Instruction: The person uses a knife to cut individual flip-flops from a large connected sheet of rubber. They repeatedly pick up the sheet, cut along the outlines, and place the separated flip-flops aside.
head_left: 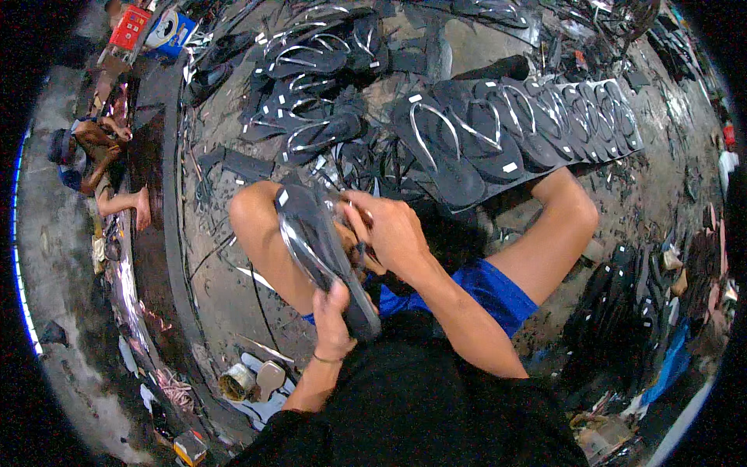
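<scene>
A black flip-flop point(313, 219) with a shiny silver strap is tilted over my left thigh, its toe end pointing away from me. My left hand point(333, 321) grips it near the heel, thumb on the upper side by the strap. Against the right edge of the sole, my right hand point(391, 227) is closed, fingers curled toward the underside. Something small and dark shows by those fingers, too blurred to name. Just beyond my hands, several matching flip-flops point(437, 148) lie in an overlapping row on a dark sheet.
A loose heap of silver-strapped flip-flops point(319, 138) covers the floor ahead. Black pieces point(611, 300) are piled at right. A tin can point(236, 381) stands at lower left. Another person point(85, 156) sits far left, near a blue-and-white container point(170, 33) and a red one point(129, 27).
</scene>
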